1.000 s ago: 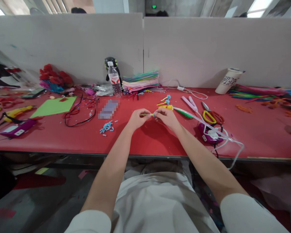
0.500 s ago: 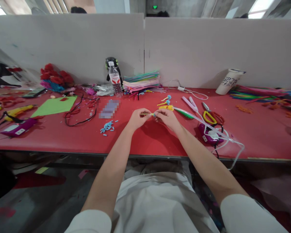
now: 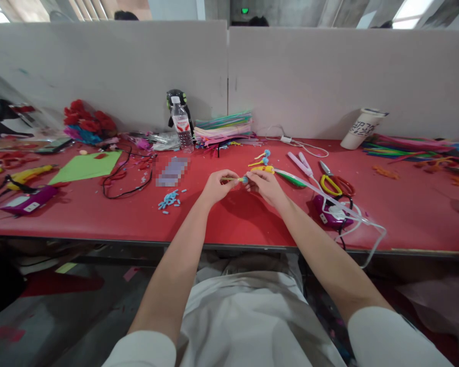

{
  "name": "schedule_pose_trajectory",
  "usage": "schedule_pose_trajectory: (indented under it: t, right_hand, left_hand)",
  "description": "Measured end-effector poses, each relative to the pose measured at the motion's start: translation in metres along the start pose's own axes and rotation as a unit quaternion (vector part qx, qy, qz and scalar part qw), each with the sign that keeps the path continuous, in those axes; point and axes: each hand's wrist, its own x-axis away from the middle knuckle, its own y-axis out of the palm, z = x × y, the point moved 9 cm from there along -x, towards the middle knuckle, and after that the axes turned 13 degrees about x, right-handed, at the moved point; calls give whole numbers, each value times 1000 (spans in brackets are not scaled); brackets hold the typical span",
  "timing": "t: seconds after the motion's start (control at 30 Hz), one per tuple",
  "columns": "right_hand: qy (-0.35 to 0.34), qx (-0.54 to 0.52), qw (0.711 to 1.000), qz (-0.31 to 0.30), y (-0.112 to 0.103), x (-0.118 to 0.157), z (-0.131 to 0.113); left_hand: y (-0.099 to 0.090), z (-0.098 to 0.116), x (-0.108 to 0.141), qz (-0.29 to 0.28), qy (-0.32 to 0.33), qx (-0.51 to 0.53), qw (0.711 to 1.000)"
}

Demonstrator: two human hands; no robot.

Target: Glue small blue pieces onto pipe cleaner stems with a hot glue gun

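Observation:
My left hand (image 3: 219,186) pinches a thin yellow-green stem (image 3: 230,179) above the red table. At the stem's right end sits a small blue piece (image 3: 245,180). The fingertips of my right hand (image 3: 265,184) are closed against the right side of this blue piece, partly hiding it. A pile of short light-blue pieces (image 3: 169,199) lies on the table to the left of my left hand. Just beyond my right hand are small blue-tipped yellow stems (image 3: 265,157) and a yellow tool (image 3: 263,168), whose near part the hand covers.
Beside my right forearm lie a pink two-armed tool (image 3: 300,163), scissors (image 3: 331,183) and a purple box (image 3: 331,211) with cables. A water bottle (image 3: 181,127) and bundled pipe cleaners (image 3: 224,130) stand near the partition. A cup (image 3: 363,130) leans there. Green paper (image 3: 87,167) lies left.
My right fingers have shifted slightly to the right and opened up a little around the blue piece, so more of it shows. My left hand has stayed in nearly the same place.

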Motion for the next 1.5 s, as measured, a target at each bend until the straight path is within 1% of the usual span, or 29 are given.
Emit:
schedule_pose_trajectory:
  t: [0.17,0.4,0.5,0.6,0.8,0.9,1.0,1.1,1.3,1.4,1.5]
  right_hand:
    - [3,20,1000,-14,3,1,-1]
    - [-18,36,999,4,-1,2,-4]
    - [-23,44,999,4,-2,2,-4]
    - [-20,51,998,3,-1,2,-3]
    - [-42,102,994,14,-2,3,-10]
    - [-87,163,983,17,-1,6,-19]
    - [-154,232,960,15,3,11,-32]
    - [-181,265,947,16,4,14,-37]
    - [-179,282,942,16,4,11,-34]
    - [-172,277,945,15,4,9,-32]
    - [-171,267,948,27,1,10,-34]
  left_hand:
    - [0,-2,1,-2,-2,-1,1000]
    - [1,-1,1,-5,-9,2,1000]
    - [0,-3,0,3,-19,0,1000]
    - [2,-3,0,-5,-25,1,1000]
    - [3,-1,2,-10,-20,0,1000]
    - [3,-2,2,-13,-18,0,1000]
    - [4,-3,3,-20,-20,10,1000]
    - [6,-4,5,-30,-27,24,999]
    - [9,-3,5,-43,-30,17,999]
    - [9,-4,5,-42,-29,12,999]
    - [9,-6,4,-40,-30,1,999]
